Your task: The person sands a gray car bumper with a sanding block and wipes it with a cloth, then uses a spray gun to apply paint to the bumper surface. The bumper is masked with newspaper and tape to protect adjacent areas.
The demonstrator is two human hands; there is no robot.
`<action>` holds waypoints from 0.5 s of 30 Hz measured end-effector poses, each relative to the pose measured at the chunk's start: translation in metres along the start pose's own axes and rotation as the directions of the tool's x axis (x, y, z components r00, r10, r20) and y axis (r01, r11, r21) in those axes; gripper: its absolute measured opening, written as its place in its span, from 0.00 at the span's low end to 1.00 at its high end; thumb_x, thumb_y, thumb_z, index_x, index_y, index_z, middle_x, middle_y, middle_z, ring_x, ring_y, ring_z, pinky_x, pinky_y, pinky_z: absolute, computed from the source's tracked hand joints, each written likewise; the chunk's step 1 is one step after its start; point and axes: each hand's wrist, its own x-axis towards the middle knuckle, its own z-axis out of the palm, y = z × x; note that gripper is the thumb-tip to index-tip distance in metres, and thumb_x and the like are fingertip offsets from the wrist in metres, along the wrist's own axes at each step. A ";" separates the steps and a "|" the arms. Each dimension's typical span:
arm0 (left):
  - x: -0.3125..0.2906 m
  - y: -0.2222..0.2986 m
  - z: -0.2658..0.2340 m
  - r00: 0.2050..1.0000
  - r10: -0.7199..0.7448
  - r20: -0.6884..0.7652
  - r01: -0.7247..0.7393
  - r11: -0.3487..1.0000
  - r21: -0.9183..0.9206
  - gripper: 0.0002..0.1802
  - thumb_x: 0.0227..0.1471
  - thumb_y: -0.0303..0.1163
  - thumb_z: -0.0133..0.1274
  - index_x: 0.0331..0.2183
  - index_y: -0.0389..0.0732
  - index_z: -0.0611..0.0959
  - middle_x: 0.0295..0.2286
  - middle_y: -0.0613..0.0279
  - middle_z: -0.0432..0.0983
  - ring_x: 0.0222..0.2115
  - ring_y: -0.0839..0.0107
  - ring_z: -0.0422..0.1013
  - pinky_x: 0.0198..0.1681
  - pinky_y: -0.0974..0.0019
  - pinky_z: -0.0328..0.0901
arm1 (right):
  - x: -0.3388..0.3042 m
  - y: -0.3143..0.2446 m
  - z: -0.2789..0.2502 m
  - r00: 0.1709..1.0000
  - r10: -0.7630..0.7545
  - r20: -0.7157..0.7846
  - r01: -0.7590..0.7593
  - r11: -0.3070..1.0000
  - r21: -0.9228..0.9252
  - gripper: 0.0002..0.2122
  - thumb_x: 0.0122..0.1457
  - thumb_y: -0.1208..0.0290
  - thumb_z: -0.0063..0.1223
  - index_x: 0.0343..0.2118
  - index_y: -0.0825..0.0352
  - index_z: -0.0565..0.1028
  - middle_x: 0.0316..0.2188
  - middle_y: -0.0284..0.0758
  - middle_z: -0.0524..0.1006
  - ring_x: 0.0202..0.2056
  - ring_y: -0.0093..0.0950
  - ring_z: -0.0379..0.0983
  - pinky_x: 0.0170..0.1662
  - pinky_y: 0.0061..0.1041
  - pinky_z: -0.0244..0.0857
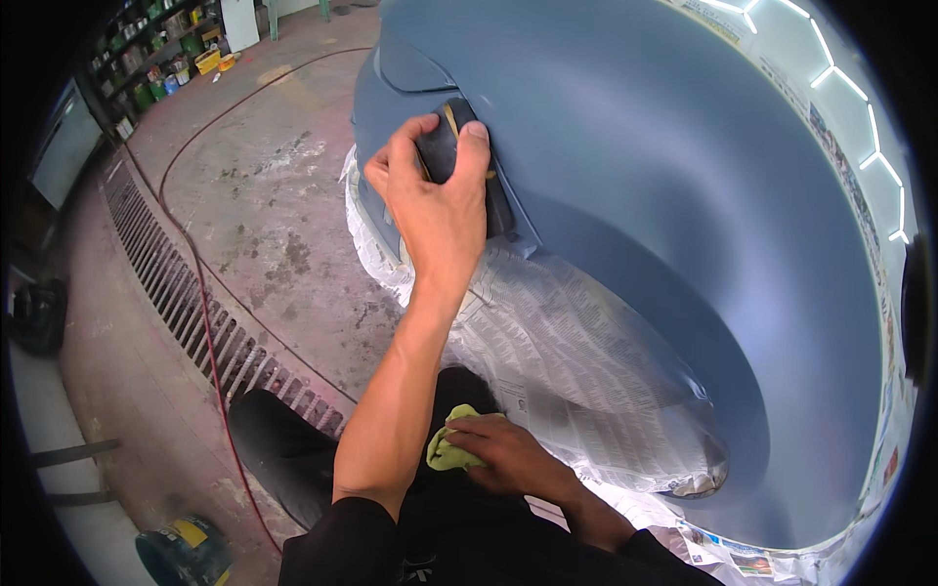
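A long black block [442, 156] slants against the glossy blue-grey panel [625, 146] near its left edge; a yellow-green cloth [449, 447] is crumpled.

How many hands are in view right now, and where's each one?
2. The left hand grasps the black block against the blue-grey panel; the right hand holds the yellow-green cloth, lower in the picture. No others show.

Shelving [156, 44] crowded with cans, 10 o'clock. Red hose [202, 293] curving from 11 to 7, crossing floor grate [156, 246]. Dark green tub [166, 559], between 7 and 8. Lit tubes [853, 86], 2 o'clock.
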 end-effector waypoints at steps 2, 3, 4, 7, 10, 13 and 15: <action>-0.002 0.002 -0.002 1.000 0.011 -0.016 -0.010 1.000 0.027 0.31 0.61 0.48 0.70 0.56 0.37 0.83 0.52 0.46 0.65 0.57 0.54 0.64 0.62 0.52 0.64 | -0.003 0.005 0.000 1.000 -0.008 0.008 0.007 1.000 0.030 0.26 0.57 0.74 0.69 0.61 0.64 0.80 0.68 0.39 0.77 0.66 0.45 0.75 0.69 0.45 0.69; -0.010 0.003 -0.001 1.000 0.001 -0.011 0.000 0.999 0.032 0.31 0.60 0.48 0.70 0.56 0.37 0.83 0.53 0.46 0.65 0.56 0.54 0.64 0.61 0.52 0.64 | -0.003 0.009 -0.001 1.000 -0.009 0.005 0.009 0.999 0.039 0.26 0.57 0.74 0.69 0.61 0.64 0.80 0.68 0.39 0.77 0.66 0.45 0.75 0.70 0.45 0.69; -0.018 0.002 0.000 1.000 -0.010 -0.006 0.010 0.999 0.038 0.31 0.60 0.48 0.70 0.56 0.37 0.82 0.53 0.45 0.65 0.56 0.54 0.64 0.61 0.52 0.64 | -0.004 0.011 -0.001 1.000 -0.007 0.006 0.007 0.999 0.052 0.26 0.57 0.74 0.69 0.61 0.64 0.80 0.68 0.39 0.77 0.66 0.45 0.75 0.70 0.45 0.68; -0.002 0.000 0.004 0.999 0.023 -0.038 -0.020 0.996 0.082 0.32 0.60 0.49 0.70 0.55 0.37 0.82 0.53 0.44 0.65 0.54 0.54 0.65 0.59 0.52 0.65 | -0.004 0.014 0.001 0.999 -0.031 0.022 0.029 0.995 0.092 0.27 0.57 0.74 0.69 0.61 0.64 0.80 0.68 0.39 0.77 0.66 0.45 0.74 0.70 0.45 0.68; 0.007 0.006 0.004 0.999 -0.009 -0.049 0.013 0.997 0.077 0.32 0.60 0.50 0.70 0.55 0.38 0.83 0.52 0.43 0.66 0.53 0.54 0.66 0.58 0.52 0.66 | -0.004 0.017 0.002 0.997 -0.064 0.030 0.060 0.991 0.124 0.27 0.57 0.73 0.69 0.61 0.66 0.79 0.68 0.41 0.77 0.67 0.45 0.74 0.70 0.45 0.67; 0.003 0.001 0.003 0.999 0.029 -0.044 -0.023 0.992 0.125 0.33 0.60 0.51 0.69 0.56 0.38 0.83 0.52 0.42 0.66 0.52 0.54 0.66 0.57 0.53 0.67 | -0.007 0.018 0.004 0.997 -0.067 0.033 0.062 0.987 0.150 0.26 0.57 0.74 0.69 0.61 0.66 0.80 0.68 0.41 0.77 0.67 0.45 0.74 0.70 0.45 0.68; 0.014 0.003 0.006 0.998 0.021 -0.061 -0.012 0.991 0.136 0.34 0.60 0.52 0.70 0.55 0.37 0.84 0.53 0.44 0.67 0.49 0.58 0.70 0.52 0.55 0.70 | -0.008 0.020 0.009 0.997 -0.076 0.030 0.070 0.985 0.160 0.26 0.58 0.74 0.68 0.61 0.64 0.80 0.68 0.40 0.77 0.66 0.46 0.74 0.70 0.45 0.67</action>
